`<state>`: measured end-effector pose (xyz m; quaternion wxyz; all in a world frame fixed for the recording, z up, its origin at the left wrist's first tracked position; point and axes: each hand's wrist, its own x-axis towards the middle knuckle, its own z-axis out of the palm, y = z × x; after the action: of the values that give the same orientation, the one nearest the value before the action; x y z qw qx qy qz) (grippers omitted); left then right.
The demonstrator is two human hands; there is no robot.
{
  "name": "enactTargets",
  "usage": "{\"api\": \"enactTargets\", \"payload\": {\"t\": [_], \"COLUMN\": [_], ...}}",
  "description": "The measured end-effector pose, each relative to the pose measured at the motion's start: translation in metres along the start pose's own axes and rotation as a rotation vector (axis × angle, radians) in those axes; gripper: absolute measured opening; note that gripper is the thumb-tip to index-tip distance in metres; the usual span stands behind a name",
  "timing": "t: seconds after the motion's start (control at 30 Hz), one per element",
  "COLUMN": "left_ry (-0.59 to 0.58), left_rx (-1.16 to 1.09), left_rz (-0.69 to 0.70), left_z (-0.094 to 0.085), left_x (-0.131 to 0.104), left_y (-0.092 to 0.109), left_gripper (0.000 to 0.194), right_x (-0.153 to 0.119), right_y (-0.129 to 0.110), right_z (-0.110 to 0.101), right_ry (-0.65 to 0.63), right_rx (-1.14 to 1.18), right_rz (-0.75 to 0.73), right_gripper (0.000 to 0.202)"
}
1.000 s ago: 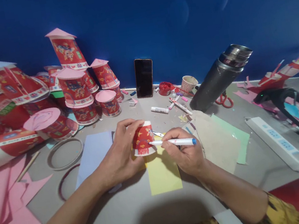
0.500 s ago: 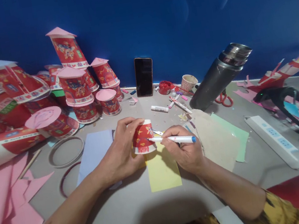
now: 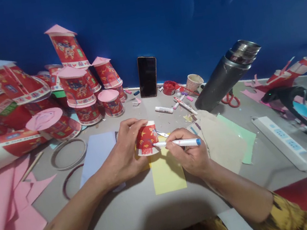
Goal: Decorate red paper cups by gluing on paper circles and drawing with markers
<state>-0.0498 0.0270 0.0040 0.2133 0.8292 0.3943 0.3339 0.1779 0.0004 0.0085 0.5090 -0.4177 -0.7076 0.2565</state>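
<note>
My left hand (image 3: 128,150) is wrapped round a red printed paper cup (image 3: 147,137), which is upside down with its white base upward. In my right hand (image 3: 191,154) is a white marker (image 3: 177,142) with a blue end, held like a pen. The marker's tip touches or nearly touches the cup's right side, low near the rim. Under and in front of the cup lies a yellow sheet of paper (image 3: 168,175). A pair of scissors (image 3: 162,134) shows partly behind the cup, the rest hidden by my right hand.
Several stacked red cups with pink paper roofs (image 3: 74,81) stand at the left. A phone (image 3: 148,76) leans on the blue wall. To the right are a dark flask (image 3: 224,77), a power strip (image 3: 281,142) and red-handled scissors (image 3: 232,100). Pink paper (image 3: 4,210) lies front left.
The marker tip has shifted very slightly along the cup's lower side. Both hands keep their hold, and the view has tilted a little.
</note>
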Motion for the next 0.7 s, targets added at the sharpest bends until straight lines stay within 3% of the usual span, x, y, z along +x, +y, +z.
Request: {"api": "enactTargets", "payload": {"t": [0.7], "left_ry": [0.016], "left_rx": [0.011], "left_rz": [0.005], "left_z": [0.0025], "left_x": [-0.0009], "left_y": [-0.0021], "left_gripper": [0.082], "right_x": [-0.0014], "right_y": [0.0000], "right_z": [-0.0020], "right_ry": [-0.057], "right_rx": [0.019], "right_rz": [-0.033], "right_gripper": [0.012]}}
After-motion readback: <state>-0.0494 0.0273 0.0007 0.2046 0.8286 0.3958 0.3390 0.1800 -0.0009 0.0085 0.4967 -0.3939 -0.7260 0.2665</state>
